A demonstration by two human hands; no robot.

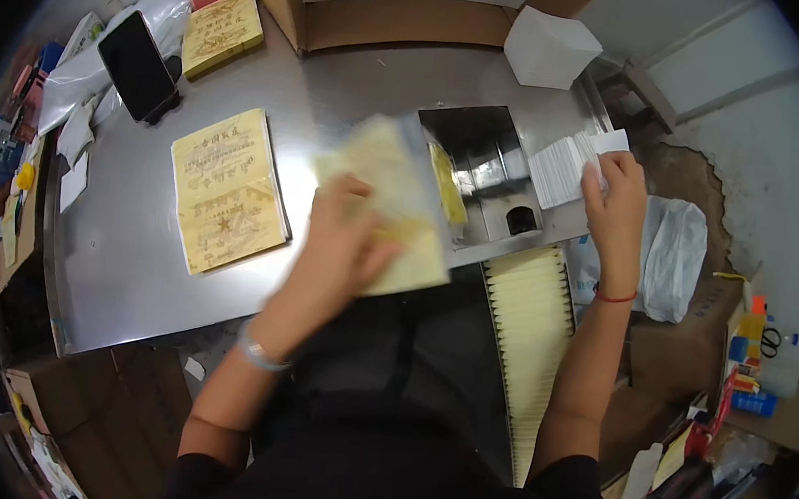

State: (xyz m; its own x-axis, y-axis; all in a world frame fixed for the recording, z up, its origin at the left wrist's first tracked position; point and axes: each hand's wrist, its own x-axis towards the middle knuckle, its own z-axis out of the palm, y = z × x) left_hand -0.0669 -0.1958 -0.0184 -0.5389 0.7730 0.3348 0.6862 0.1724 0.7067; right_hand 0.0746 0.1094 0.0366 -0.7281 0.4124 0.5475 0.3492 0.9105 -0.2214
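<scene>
Over the table (117, 290), my left hand (343, 234) clasped yellow paper (417, 263) (probably floppy, best edge-held), my right hand (617, 203) white slips (558, 173).

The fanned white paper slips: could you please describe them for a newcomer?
On the shiny metal table, find the dark reflective square panel. Right of it, by the right hand, lie the fanned white paper slips, overlapping in a row, unlike the squared white stack farther back.
</scene>
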